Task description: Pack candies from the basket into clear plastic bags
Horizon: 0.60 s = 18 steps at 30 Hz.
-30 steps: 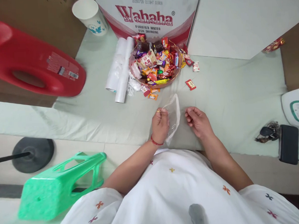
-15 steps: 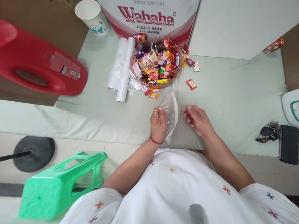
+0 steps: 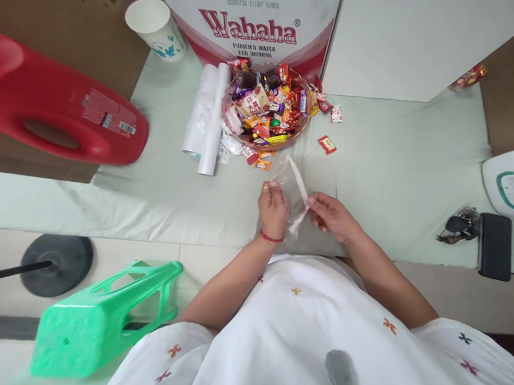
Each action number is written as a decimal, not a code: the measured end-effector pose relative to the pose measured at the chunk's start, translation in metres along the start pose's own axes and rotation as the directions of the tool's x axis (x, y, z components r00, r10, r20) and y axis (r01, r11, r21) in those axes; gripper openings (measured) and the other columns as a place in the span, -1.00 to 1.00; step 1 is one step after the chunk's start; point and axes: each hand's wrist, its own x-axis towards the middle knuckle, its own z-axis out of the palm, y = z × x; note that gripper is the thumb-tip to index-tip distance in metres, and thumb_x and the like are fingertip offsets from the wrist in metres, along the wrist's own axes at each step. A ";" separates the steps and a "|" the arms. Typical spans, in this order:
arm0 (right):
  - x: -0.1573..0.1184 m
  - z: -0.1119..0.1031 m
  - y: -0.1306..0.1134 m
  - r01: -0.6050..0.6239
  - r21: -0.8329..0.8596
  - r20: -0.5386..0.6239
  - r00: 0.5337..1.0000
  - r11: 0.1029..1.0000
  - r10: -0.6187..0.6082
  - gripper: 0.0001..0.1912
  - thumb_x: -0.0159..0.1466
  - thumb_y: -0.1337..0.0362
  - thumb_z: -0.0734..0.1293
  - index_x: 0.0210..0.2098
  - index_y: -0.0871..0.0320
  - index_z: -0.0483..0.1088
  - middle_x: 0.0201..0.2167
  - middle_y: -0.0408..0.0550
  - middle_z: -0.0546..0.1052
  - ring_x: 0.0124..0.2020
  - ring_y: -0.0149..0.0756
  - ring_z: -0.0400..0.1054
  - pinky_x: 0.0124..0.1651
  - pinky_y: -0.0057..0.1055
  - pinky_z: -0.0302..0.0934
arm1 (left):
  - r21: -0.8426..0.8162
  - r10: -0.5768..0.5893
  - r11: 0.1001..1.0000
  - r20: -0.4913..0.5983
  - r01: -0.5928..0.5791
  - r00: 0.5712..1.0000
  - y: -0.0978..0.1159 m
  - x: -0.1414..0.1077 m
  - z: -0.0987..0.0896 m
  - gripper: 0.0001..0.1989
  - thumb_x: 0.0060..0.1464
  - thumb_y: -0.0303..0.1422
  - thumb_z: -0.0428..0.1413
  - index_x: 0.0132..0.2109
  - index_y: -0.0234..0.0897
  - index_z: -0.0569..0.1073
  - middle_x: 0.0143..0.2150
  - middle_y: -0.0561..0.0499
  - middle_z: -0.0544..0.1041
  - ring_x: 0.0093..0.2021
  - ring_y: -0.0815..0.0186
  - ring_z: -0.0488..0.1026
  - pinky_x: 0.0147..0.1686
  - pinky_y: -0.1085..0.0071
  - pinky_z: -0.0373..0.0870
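My left hand [image 3: 272,210] is closed around one side of a clear plastic bag [image 3: 292,193] with a white band along its edge. At that white band, the thumb and fingertips of my right hand [image 3: 332,216] pinch the bag from the other side. Both hands are just above the cloth-covered table, close to my body. Beyond them stands a glass bowl [image 3: 276,144] heaped with wrapped candies [image 3: 252,102]. A few orange-wrapped candies [image 3: 263,164] lie in front of the bowl, and a red-and-yellow candy [image 3: 327,144] lies to its right.
Two white rolls [image 3: 213,129] lean left of the bowl, before a Wahaha carton [image 3: 257,29]. A paper cup [image 3: 156,31] and a large red jug [image 3: 58,105] are at left. Keys [image 3: 459,226], a black phone-like object [image 3: 495,246] and a white bottle [image 3: 510,182] sit right. A green stool [image 3: 75,340] is below.
My right hand has moved left and taken hold of the white edge of the bag. My left hand keeps its grip in nearly the same place.
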 end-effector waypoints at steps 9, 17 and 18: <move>-0.005 -0.010 0.010 -0.023 0.001 -0.006 1.000 1.000 0.023 -0.55 0.04 -0.10 0.55 -0.39 0.13 0.42 -0.51 -0.20 0.44 -0.60 -0.51 0.11 -0.64 -0.53 -0.05 | -0.048 0.011 0.999 -0.060 -0.014 0.998 0.007 0.017 -0.004 -0.49 0.19 0.14 0.16 -0.34 -0.16 0.19 -0.62 0.25 0.13 -0.69 0.49 0.05 -0.74 0.48 -0.06; -0.007 -0.001 0.002 -0.065 0.131 0.009 0.998 0.989 0.065 -0.39 0.06 -0.14 0.55 -0.06 0.08 0.44 -0.14 -0.07 0.58 -0.57 -0.52 0.23 -0.67 -0.54 -0.08 | -0.094 -0.084 0.992 -0.038 0.081 0.996 0.014 0.012 0.006 -0.54 0.26 0.08 0.12 -0.32 -0.17 0.21 -0.61 0.24 0.15 -0.69 0.50 0.02 -0.76 0.49 -0.12; -0.005 0.006 0.001 -0.086 0.162 0.042 0.996 0.983 0.080 -0.36 0.03 -0.13 0.57 -0.04 0.06 0.43 -0.18 -0.11 0.57 -0.57 -0.53 0.21 -0.67 -0.54 -0.10 | -0.101 -0.082 0.992 -0.016 0.080 0.996 0.015 0.010 0.008 -0.54 0.27 0.09 0.12 -0.32 -0.17 0.21 -0.62 0.24 0.15 -0.70 0.50 0.01 -0.76 0.49 -0.12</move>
